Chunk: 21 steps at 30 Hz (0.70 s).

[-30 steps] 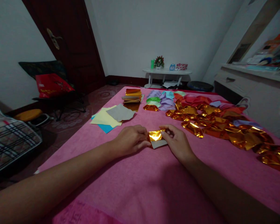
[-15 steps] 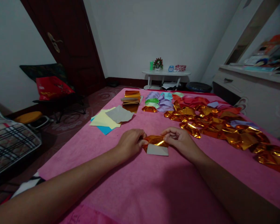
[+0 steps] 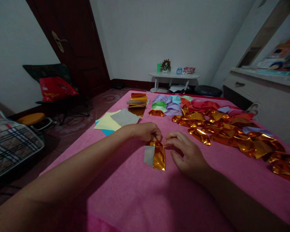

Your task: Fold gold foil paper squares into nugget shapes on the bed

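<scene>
Right at the centre of the frame, it's a gold foil piece [image 3: 159, 158] with a grey panel [image 3: 149, 156] showing along its left side. The left hand [image 3: 149, 131] pinches its upper end; the right hand [image 3: 188, 153] hangs half open by its right edge, and whether a fingertip touches, I can't tell.

The piece looks only partly folded, crumpled gold beside flat grey. Out to the right, plenty look finished: gathered gold foil pieces [image 3: 246, 141] in rows, with purple, green and red ones [image 3: 173, 109] above. Left of centre, unworked stock: a stack of gold sheets [image 3: 138, 100], and below it loose yellow [image 3: 107, 121], grey [image 3: 125, 117] and blue sheets [image 3: 108, 132], all on the pink cloth [image 3: 125, 190].

Any writing? The red bag [image 3: 56, 89] at left carries pale and yellowish marks, too blurred to read. No brand is legible on the bottles and packets [image 3: 274, 61], upper right.
</scene>
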### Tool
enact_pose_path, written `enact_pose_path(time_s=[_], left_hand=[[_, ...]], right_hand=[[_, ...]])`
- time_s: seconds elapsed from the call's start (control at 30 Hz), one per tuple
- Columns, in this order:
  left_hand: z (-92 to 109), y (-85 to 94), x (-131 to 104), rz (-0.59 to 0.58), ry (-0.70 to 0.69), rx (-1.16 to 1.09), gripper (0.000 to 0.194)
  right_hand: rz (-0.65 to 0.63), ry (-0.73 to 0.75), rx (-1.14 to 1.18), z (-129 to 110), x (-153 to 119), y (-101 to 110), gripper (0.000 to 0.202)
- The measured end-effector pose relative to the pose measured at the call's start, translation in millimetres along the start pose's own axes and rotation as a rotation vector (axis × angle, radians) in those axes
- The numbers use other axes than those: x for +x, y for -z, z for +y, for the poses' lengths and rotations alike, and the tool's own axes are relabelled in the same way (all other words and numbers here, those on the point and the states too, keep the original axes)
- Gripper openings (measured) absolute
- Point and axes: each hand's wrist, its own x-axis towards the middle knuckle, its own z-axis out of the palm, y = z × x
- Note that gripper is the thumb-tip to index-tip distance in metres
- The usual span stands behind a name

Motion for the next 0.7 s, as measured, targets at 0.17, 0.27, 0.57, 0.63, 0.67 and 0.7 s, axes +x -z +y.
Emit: enact_pose_path(time_s=[0.17, 0.27, 0.57, 0.63, 0.67, 0.7], left_hand=[[8.8, 4.6, 15.4, -0.039, 0.030, 0.023, 0.017], [6.4, 3.0, 18.5, 0.027, 0.037, 0.023, 0.013], [9.1, -29.6, -5.3, 0.440, -0.178, 0.542, 0.016], [14.3, -39.5, -19.3, 0.406, -0.187, 0.573, 0.016], [16.5, -43.8, -27.2, 0.407, -0.192, 0.560, 0.016], [18.2, -47.3, -35.5, 0.410, -0.206, 0.541, 0.017]], right_hand=[[-0.134, 0.179, -0.126, 10.7, -1.2, -3.3, 0.039], [-0.177, 0.177, -0.139, 10.7, -3.5, -4.9, 0.034], [-0.252, 0.154, -0.140, -0.4, -4.6, 0.0, 0.027], [-0.249, 0.144, -0.137, -2.2, -4.4, 0.5, 0.026], [-0.244, 0.138, -0.136, -3.1, -4.2, 0.7, 0.025], [-0.242, 0.131, -0.138, -4.2, -4.1, 0.9, 0.024]])
